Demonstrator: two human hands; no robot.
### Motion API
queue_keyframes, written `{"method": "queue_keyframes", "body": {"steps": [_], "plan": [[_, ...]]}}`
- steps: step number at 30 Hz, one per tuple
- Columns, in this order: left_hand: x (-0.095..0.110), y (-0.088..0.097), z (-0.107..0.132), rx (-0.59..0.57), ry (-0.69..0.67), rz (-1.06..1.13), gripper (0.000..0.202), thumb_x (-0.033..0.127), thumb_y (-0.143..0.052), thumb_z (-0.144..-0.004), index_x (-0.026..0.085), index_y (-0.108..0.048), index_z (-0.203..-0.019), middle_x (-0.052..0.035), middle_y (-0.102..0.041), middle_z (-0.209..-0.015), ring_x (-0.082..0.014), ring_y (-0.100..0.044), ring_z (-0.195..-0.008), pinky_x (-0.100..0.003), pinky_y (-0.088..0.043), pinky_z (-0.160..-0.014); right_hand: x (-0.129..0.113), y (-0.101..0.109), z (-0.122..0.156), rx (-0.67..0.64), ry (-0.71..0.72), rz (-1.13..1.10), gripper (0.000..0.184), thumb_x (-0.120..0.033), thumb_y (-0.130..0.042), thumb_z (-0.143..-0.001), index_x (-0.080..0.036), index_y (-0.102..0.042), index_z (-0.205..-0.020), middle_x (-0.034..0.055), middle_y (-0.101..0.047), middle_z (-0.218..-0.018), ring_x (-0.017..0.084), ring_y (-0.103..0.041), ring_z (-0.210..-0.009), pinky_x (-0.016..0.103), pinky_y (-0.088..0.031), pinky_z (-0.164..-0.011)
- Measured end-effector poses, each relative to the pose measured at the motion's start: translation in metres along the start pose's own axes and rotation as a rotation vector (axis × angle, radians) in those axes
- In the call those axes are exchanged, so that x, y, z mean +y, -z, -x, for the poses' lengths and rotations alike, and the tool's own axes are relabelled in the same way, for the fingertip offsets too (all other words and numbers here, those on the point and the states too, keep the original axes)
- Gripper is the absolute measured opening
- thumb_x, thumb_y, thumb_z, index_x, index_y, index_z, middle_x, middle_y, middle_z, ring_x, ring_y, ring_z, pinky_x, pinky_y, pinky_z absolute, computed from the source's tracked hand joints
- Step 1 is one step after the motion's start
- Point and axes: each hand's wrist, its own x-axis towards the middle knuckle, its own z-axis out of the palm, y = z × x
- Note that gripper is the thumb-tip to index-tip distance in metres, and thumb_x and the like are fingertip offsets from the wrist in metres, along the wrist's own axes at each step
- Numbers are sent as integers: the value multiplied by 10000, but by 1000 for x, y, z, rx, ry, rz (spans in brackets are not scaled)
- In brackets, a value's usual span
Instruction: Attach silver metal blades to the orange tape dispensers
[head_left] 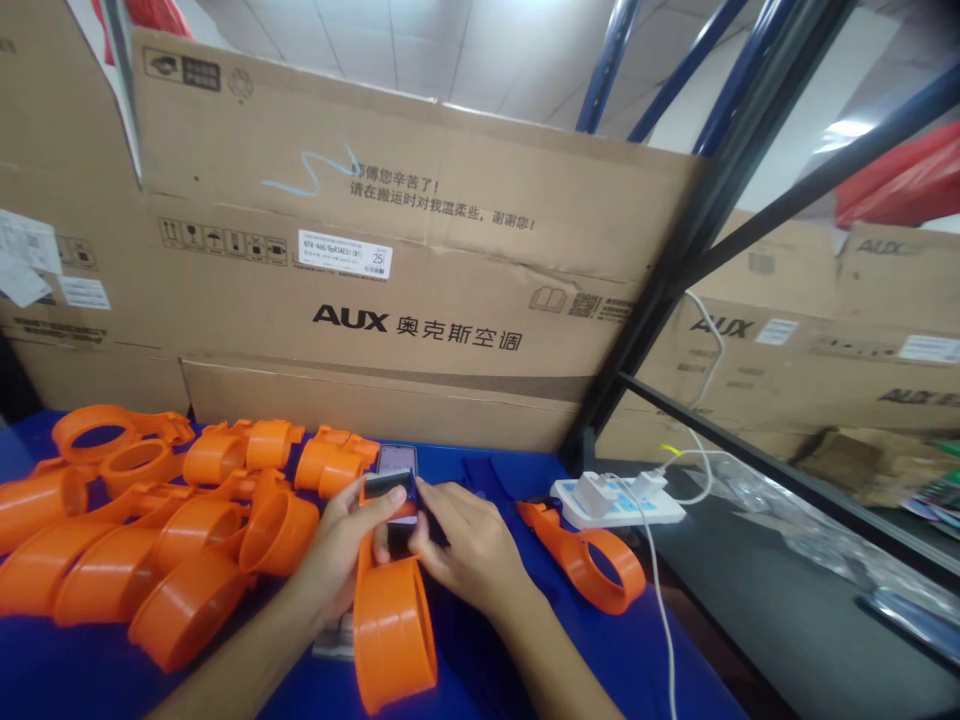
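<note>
In the middle of the table, my left hand (346, 540) is closed around the stem of an orange plastic ring holder (394, 635), its wide ring hanging toward me. My left thumb presses on a small black piece (386, 487) at the top of the stem. The fingers of my right hand (476, 545) are closed at the same end, against a small dark blue part (411, 490); my fingertips partly hide it. Just behind my hands lies a phone (397, 458). Many similar orange ring holders (199, 600) are heaped on the left.
One more orange ring holder (607, 572) lies on the right, near a white power strip (619, 500) with plugs and a white cable (660, 610). A large cardboard box (420, 370) stands behind the blue table (637, 670). A black rack post (660, 270) rises at right.
</note>
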Motion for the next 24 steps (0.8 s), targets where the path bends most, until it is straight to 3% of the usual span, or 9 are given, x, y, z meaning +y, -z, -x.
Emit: {"method": "queue_keyframes", "body": {"steps": [5, 14, 20, 24], "plan": [[-3, 2, -3, 29, -53, -80, 341, 449, -862, -755, 170, -685, -840, 52, -541, -452, -64, -430, -362, -179, -379, -440, 9, 9, -3, -33, -20, -113, 303, -260, -630, -962, -164, -617, -1249, 76, -740, -872, 190, -673, -720, 311, -552, -653], [-7, 9, -5, -12, -88, -187, 342, 479, -808, -806, 170, -662, -804, 48, -513, -431, -78, -417, -355, -189, -350, -411, 0, 10, -4, -45, -85, -171, 199, -235, -565, -974, -163, -672, -1125, 40, -701, -733, 166, -619, -623, 275, -501, -597], [7, 10, -3, -46, 6, -113, 334, 453, -814, -793, 185, -619, -753, 71, -426, -352, -84, -370, -317, -190, -332, -377, 11, 31, -8, 142, -411, -276, 233, -268, -471, -1021, -200, -693, -998, 49, -761, -806, 188, -732, -712, 264, -551, -639], [15, 6, 2, 27, -6, -14, 352, 489, -789, -806, 186, -626, -734, 33, -493, -405, -106, -454, -366, -216, -400, -412, 25, 33, -8, 178, -555, -252, 269, -348, -490, -1019, -196, -673, -893, 15, -685, -710, 161, -652, -606, 245, -495, -575]]}}
